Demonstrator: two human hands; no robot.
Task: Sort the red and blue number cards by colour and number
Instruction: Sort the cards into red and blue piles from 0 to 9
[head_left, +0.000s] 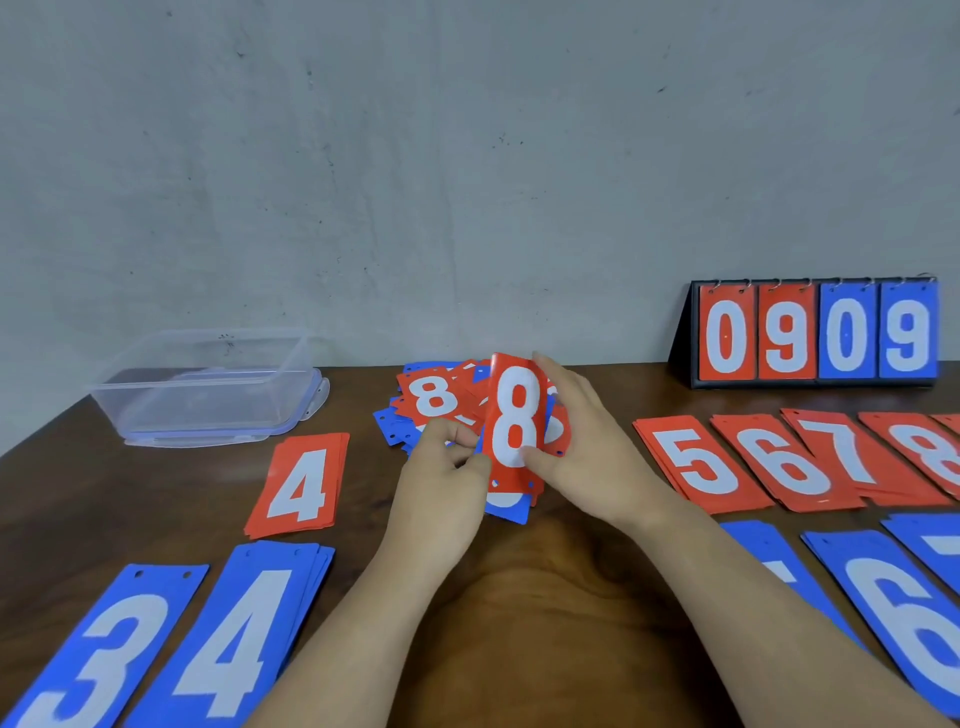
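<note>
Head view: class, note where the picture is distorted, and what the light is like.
Head view: wide-angle stretch enlarges the blue 3 and blue 6 at the lower corners; light is soft and even, with a dull sheen on the table.

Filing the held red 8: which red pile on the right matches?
The red 8 pile, right of the red 7 pile, near the frame's right edge.
</note>
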